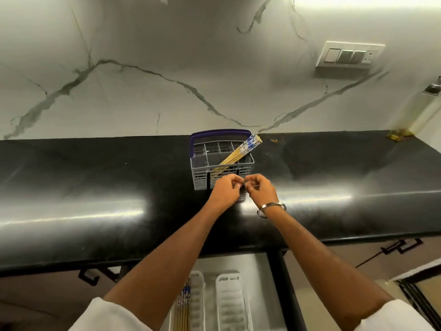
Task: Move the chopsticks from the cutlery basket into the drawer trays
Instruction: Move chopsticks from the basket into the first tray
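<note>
Both hands are up at the front wall of the cutlery basket (222, 163), fingertips pinched in toward each other. The left hand (225, 191) has its fingers curled tight, thumb and forefinger closed at the point where the two hands meet; the right hand (259, 189) mirrors it, and a thin sliver pokes out to the right of its fingers. What they pinch is too small to make out, so whether either hand really holds anything cannot be told. A metal bangle (272, 208) sits on the right wrist, and white sleeves show on both forearms at the bottom edge.

Just behind the fingers, the grey grid basket with its dark blue handle (219, 133) stands on the glossy black countertop (95, 187), near the back wall. A bundle of chopsticks (241, 152) leans in it, tilted up to the right, yellow shafts down in a compartment and blue-and-white patterned ends sticking out past the right rim.

Below the counter edge, the drawer is open. Two white ribbed trays lie in it side by side: the left tray (196, 299) and the right tray (230, 304). More chopsticks (183, 306), same patterned ends, lie lengthwise just to the left of the left tray; whether they rest in a tray of their own is hidden by the left forearm.

Behind it all, a veined marble wall (167, 68) carries a switch plate (349, 54) up on the right.
</note>
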